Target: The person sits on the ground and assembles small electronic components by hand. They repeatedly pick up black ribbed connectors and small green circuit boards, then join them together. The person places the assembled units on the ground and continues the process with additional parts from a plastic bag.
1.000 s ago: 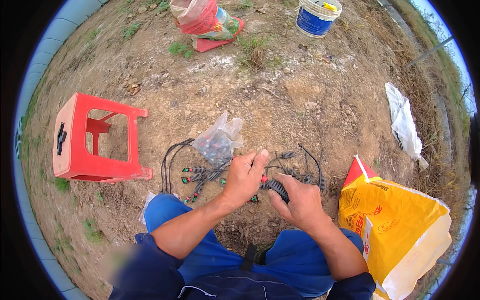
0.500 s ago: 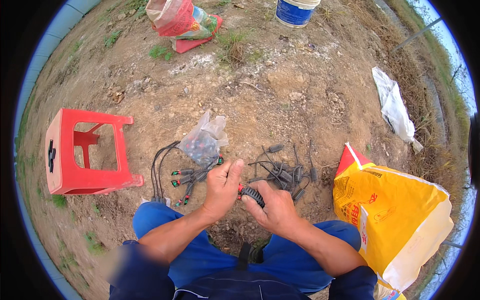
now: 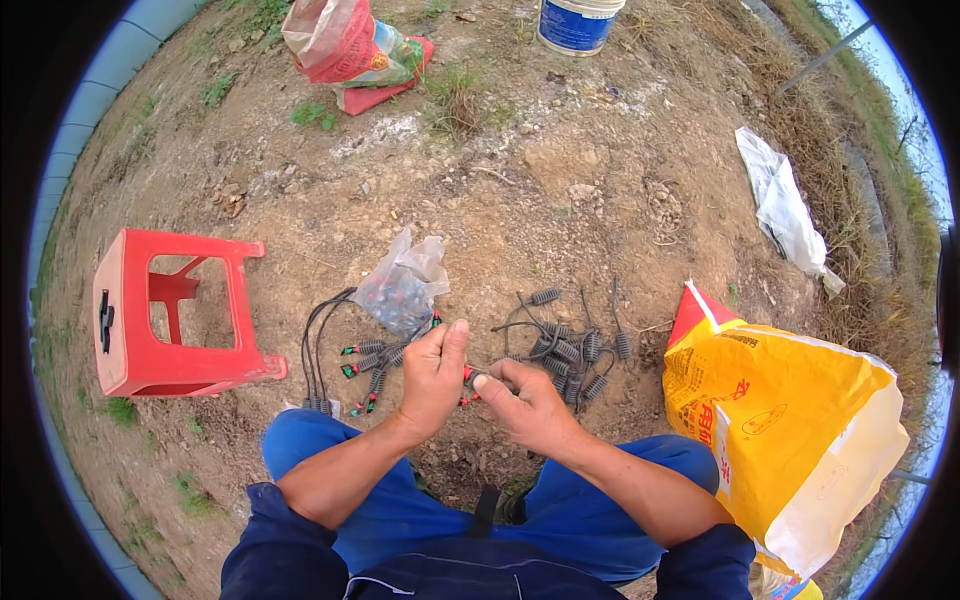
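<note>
the ground (image 3: 560,190) is bare brown soil with small stones and some patches of grass, in soft daylight. a red plastic stool (image 3: 170,325) lies on its side at the left. far at the top there is a red sack (image 3: 345,45) and a blue and white bucket (image 3: 578,22). a white bag (image 3: 785,205) lies at the right, near dry grass. a big yellow sack (image 3: 790,430) stands lower right.

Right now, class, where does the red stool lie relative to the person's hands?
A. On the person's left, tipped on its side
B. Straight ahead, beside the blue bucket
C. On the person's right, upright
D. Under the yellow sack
A: the stool lies tipped over on the dirt to the left of the left hand, while the sack sits on the right.
</note>
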`<state>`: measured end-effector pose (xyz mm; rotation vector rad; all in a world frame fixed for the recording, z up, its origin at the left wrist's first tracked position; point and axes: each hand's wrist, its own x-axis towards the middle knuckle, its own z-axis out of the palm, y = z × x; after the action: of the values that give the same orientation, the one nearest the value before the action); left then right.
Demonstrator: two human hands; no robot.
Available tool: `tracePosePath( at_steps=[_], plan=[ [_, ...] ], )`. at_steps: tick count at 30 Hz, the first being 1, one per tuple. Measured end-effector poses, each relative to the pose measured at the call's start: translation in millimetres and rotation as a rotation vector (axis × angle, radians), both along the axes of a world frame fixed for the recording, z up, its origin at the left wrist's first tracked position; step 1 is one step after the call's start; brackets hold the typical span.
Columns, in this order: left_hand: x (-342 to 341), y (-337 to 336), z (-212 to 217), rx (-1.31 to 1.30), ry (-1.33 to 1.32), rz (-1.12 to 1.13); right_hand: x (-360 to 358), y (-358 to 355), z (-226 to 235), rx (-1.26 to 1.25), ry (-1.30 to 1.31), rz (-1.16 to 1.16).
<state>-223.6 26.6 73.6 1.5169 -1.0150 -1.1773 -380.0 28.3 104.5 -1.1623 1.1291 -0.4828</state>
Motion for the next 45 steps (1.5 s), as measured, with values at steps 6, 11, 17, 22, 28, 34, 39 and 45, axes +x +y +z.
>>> tracePosePath(
  at_steps=[6, 11, 17, 22, 28, 34, 39, 45],
  plan=[
    [-5, -3, -4, -0.071, -0.061, 0.005, -7, -2, -6, 0.095, -0.044, -0.011],
    [-6, 1, -9, -0.093, -0.079, 0.012, -10, -1, -3, 0.107, -0.033, 0.007],
    [-3, 2, -3, -0.039, -0.043, -0.065, -13, 3, -8, -0.1, -0.032, 0.034],
    [-4, 3, 7, -0.079, -0.023, -0.052, -15, 4, -3, -0.237, 0.078, 0.09],
    [-3, 7, 13, -0.014, 0.045, -0.077, -15, 5, 6, -0.464, 0.194, 0.145],
    [-1, 10, 3, -0.005, 0.044, -0.06, -13, 4, 13, -0.658, 0.356, 0.246],
    [-3, 12, 3, -0.031, 0.021, -0.065, -18, 4, 12, -0.749, 0.386, 0.28],
    [-3, 8, 8, -0.025, 0.057, -0.053, -18, -3, 17, -0.699, 0.371, 0.295]
  ],
)
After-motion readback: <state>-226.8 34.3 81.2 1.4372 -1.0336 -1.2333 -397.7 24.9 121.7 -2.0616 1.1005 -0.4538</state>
